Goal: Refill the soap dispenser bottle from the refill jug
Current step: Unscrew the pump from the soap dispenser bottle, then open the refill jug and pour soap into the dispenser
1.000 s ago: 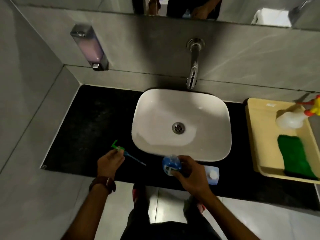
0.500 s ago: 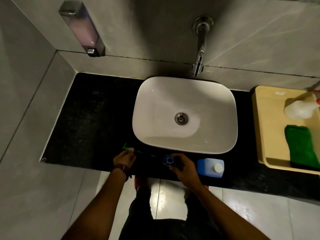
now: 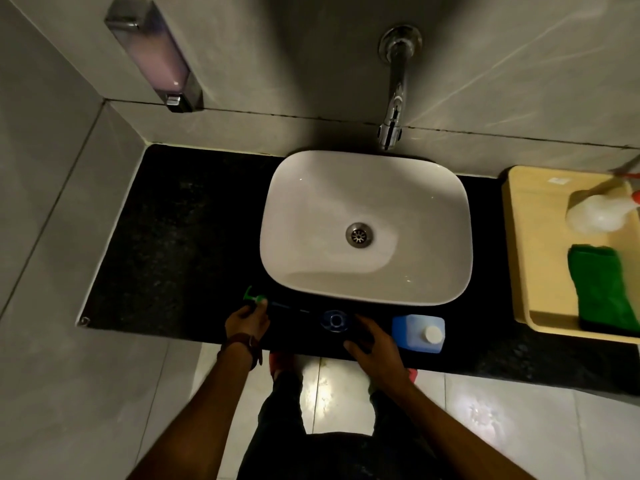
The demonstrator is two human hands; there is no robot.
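Observation:
The soap dispenser bottle [image 3: 334, 320] stands upright on the black counter [image 3: 194, 258] in front of the basin, its blue neck uncapped and facing up. My left hand [image 3: 247, 320] pinches the green pump head [image 3: 254, 297], whose thin dip tube [image 3: 289, 307] lies along the counter toward the bottle. My right hand [image 3: 372, 345] sits just right of the bottle, fingers spread and holding nothing. The blue refill jug [image 3: 414, 329] with a white cap [image 3: 432, 333] stands right of that hand, cap on.
A white basin [image 3: 367, 188] fills the counter's middle under a chrome tap [image 3: 394, 95]. A yellow tray [image 3: 533, 244] at right holds a spray bottle [image 3: 597, 213] and a green cloth [image 3: 602, 289]. A wall soap dispenser [image 3: 156, 60] hangs at back left.
My right hand set the bottle upright on the counter and let go of it. My left hand lowered the pump so its tube rests on the counter. The view tilted down.

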